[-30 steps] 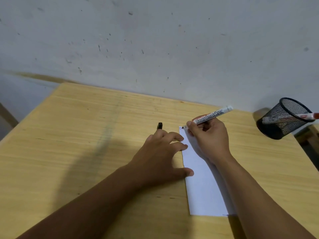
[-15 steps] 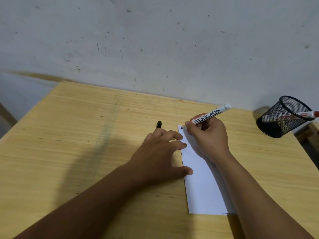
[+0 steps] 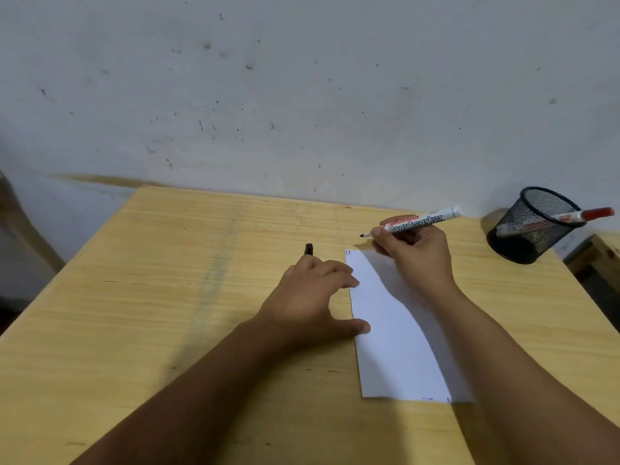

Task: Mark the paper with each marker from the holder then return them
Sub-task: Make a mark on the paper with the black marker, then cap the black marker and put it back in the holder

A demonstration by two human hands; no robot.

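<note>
A white sheet of paper [image 3: 396,344] lies on the wooden table [image 3: 167,280], with small dark marks at its far left corner. My right hand [image 3: 416,253] grips a white board marker [image 3: 419,221], its uncapped black tip lifted just beyond the paper's far edge. My left hand [image 3: 315,297] rests on the table, thumb and fingertips on the paper's left edge, and holds the marker's black cap [image 3: 309,249] between its fingers. A black mesh holder [image 3: 533,226] stands at the far right with a red-capped marker [image 3: 583,214] sticking out.
A grey speckled wall [image 3: 302,95] runs right behind the table's far edge. A second wooden surface [image 3: 604,253] adjoins the table at the right, behind the holder. The table's left edge drops off to a dark floor.
My right hand has lifted the marker's tip off the paper's far corner and moved it slightly away and right. The left hand has stayed in place.
</note>
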